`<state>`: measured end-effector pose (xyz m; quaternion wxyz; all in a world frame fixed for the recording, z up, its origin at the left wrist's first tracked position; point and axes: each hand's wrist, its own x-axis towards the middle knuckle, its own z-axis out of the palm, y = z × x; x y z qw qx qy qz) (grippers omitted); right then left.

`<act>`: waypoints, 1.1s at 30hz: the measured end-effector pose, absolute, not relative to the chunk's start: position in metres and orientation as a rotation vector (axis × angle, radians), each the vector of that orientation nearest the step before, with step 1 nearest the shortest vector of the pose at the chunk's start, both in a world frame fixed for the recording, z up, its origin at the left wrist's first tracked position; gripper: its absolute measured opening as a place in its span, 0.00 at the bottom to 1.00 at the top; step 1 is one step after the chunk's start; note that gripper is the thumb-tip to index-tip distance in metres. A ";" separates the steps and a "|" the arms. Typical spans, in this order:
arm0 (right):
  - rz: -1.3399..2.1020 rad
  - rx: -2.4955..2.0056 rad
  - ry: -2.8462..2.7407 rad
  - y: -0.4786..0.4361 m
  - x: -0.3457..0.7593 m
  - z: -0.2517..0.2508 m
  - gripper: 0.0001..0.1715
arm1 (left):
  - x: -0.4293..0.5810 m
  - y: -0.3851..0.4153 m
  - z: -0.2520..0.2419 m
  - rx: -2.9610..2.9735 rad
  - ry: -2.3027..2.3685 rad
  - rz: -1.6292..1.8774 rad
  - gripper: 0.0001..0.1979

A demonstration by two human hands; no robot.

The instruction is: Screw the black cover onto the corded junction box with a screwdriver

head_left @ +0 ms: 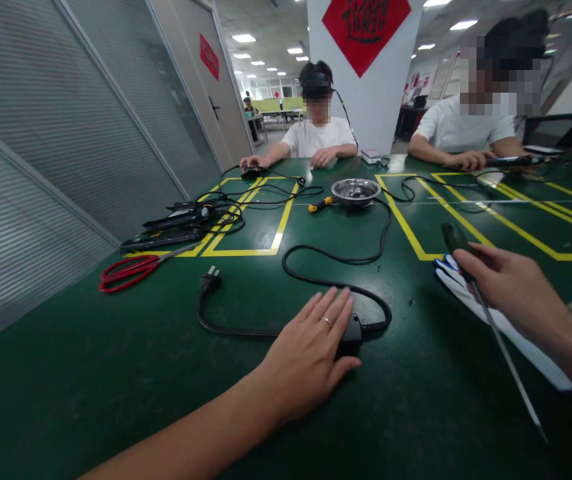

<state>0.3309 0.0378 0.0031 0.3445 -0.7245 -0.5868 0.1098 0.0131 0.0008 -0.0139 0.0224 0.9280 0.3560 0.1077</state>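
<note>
My left hand (311, 350) lies flat over a small black box (352, 333) on a cord, its fingers stretched out. Much of the box is hidden beneath the palm. From it a black power cord (241, 332) runs left to a two-pin plug (210, 280), and another stretch loops away toward the far side. My right hand (516, 283) grips a screwdriver (455, 243) by its dark handle, the long shaft slanting down toward me. Below that hand is a white glove (521, 347) with blue edging. Two tiny dark pieces, perhaps screws, rest between the hands.
Red-handled scissors (131, 270) lie at left, beside a pile of black devices with cords (181, 223). Farther back stand a metal bowl (356, 185) with small dark parts and a yellow-and-black handled tool (320, 205). Yellow tape marks the green table (141, 367). Two people sit opposite.
</note>
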 end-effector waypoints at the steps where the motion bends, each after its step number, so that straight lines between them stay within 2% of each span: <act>1: 0.352 -1.819 -1.456 0.037 0.334 0.008 0.31 | 0.014 0.001 -0.016 2.843 1.105 0.292 0.34; 4: 0.495 -1.581 -1.269 0.034 0.338 0.015 0.23 | 0.015 0.002 -0.022 2.787 1.121 0.242 0.30; 8: 0.458 -1.196 -1.021 0.028 0.332 0.009 0.11 | 0.012 0.002 -0.018 2.781 1.119 0.362 0.33; 12: 0.287 -1.227 -1.005 0.020 0.317 0.000 0.12 | 0.007 0.002 -0.011 2.768 1.049 0.398 0.22; 15: 0.369 -1.275 -1.035 0.018 0.307 -0.003 0.12 | 0.006 0.004 -0.011 2.755 0.994 0.358 0.18; 19: 0.460 -1.229 -1.050 0.021 0.302 -0.007 0.13 | 0.005 0.005 -0.013 2.734 0.978 0.340 0.18; 25: 0.341 -1.146 -0.958 0.024 0.304 -0.007 0.10 | 0.005 0.006 -0.012 2.671 0.986 0.340 0.18; 33: 0.534 -0.931 -0.853 0.019 0.299 0.005 0.06 | 0.008 0.005 -0.010 2.587 0.964 0.314 0.17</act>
